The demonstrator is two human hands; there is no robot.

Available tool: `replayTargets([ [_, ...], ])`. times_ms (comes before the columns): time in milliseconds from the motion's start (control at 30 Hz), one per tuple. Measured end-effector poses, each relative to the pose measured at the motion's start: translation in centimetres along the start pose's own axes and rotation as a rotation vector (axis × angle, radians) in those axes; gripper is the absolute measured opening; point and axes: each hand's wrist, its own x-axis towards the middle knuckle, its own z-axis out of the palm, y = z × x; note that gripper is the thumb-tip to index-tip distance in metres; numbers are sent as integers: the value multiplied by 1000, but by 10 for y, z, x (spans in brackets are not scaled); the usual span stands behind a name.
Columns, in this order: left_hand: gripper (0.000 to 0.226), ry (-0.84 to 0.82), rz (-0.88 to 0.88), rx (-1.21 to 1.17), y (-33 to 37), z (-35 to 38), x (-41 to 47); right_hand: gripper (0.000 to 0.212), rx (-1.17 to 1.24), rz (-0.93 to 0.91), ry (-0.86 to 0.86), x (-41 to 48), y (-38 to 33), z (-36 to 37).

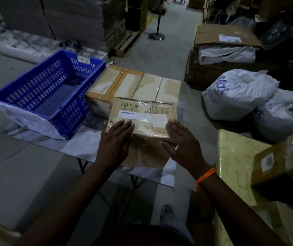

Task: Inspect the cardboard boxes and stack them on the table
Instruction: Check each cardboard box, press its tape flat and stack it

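**Both hands square up the top box on the tabletop**
Your left hand (pixel 117 137) and right hand (pixel 183 144) lie flat, fingers straight and gripping nothing, at the near corners of the labelled box (pixel 142 116). It sits dead ahead, long axis crosswise, on a lower box (pixel 145 155), equally near each hand.

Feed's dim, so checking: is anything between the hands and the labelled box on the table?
Nothing visible. The left hand and right hand rest flat on the near corners of the labelled box; the blue crate stands off to its left.
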Motion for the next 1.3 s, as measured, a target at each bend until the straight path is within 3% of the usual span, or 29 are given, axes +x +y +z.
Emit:
replayTargets([
  [133,45,-67,30,0,-5,-7,0,65,-3,-49,-55,4,1,-6],
  [200,47,-113,19,6,-6,-9,0,62,170,-23,-95,13,3,-17],
  [333,51,-128,58,-50,-11,-10,-7,65,430,198,-58,57,25,-36],
  [433,48,-63,69,-121,-17,-10,-13,83,621,431,-253,87,35,-33],
  [500,43,1,38,-172,-17,-11,-12,81,618,472,-333,93,37,-22],
  [633,49,155,-156,-188,-20,-19,-11,83,420,472,-288,76,29,-7],
  [733,53,227,-378,-228,-31,-23,-9,61,452,499,-313,47,3,-21],
  [833,26,18,-528,-457,-34,-25,3,47,601,615,-381,17,-33,-32],
  [933,31,-200,-657,-811,-25,-41,5,41,714,720,-405,1,-67,-35],
  [1067,44,-320,-748,-1075,-27,-67,-23,52,457,606,-439,3,-73,-39],
  [1167,70,-195,-883,-1045,-20,-64,-59,48,236,506,-296,41,-51,-41],
  [1233,79,-104,-1042,-979,-5,-56,-84,71,234,478,-273,71,-36,-35],
  [1300,69,-117,-1167,-968,14,-53,-94,104,293,438,-355,96,-27,-28],
])
